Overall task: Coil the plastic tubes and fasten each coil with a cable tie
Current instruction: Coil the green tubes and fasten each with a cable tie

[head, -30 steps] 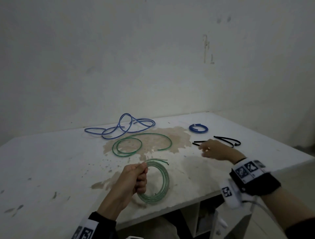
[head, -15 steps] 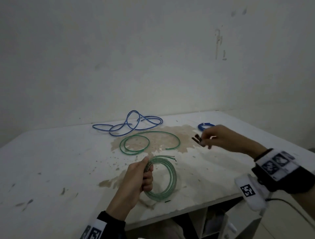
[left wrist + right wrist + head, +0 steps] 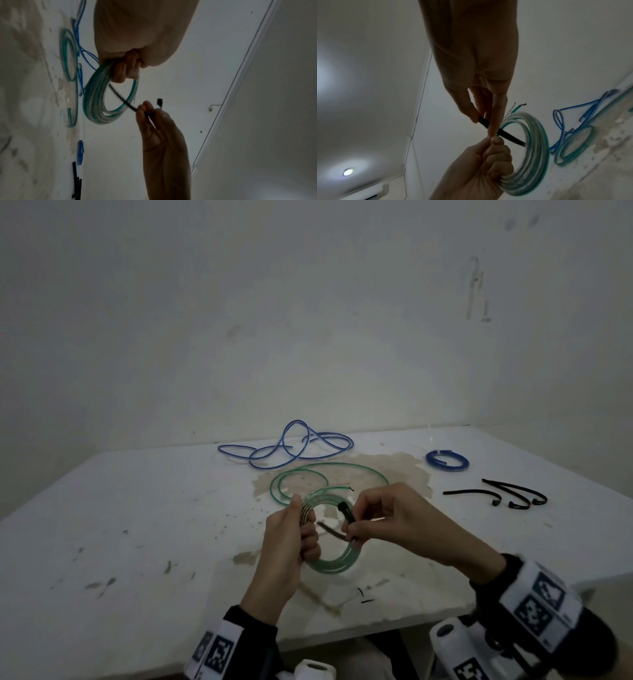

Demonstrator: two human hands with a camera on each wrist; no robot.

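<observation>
Left hand (image 3: 287, 539) is gripping the green coil (image 3: 337, 566) at its 9 o'clock side, fingers curled round the bundled turns, holding it upright just above the table (image 3: 144, 542). Right hand (image 3: 387, 522) is pinching a black cable tie (image 3: 346, 513) btwn thumb and fingertips at the coil's 3 o'clock side; the tie's tail is pointing thru the coil's middle toward the left hand, and its head is sticking up past the right fingers. In the left wrist view the tie (image 3: 123, 100) is crossing the coil's opening (image 3: 96, 97). In the right wrist view the strap (image 3: 505, 134) is running from the pinch into the ring (image 3: 534, 155).

Table is sitting w/ a brown stain (image 3: 387, 470) at 12 o'clock from the hands. Loose blue tube (image 3: 291, 450) is lying tangled at 12 o'clock, near the wall. Loose green tube (image 3: 308, 474) is lying uncoiled just nearer, partly on the stain. Small blue coil (image 3: 447, 462) is resting at 2 o'clock. Three spare ties (image 3: 503, 496) are lying together at 3 o'clock, well apart from the hands. Two small black bits (image 3: 364, 597) are lying at 6 o'clock near the table edge.
</observation>
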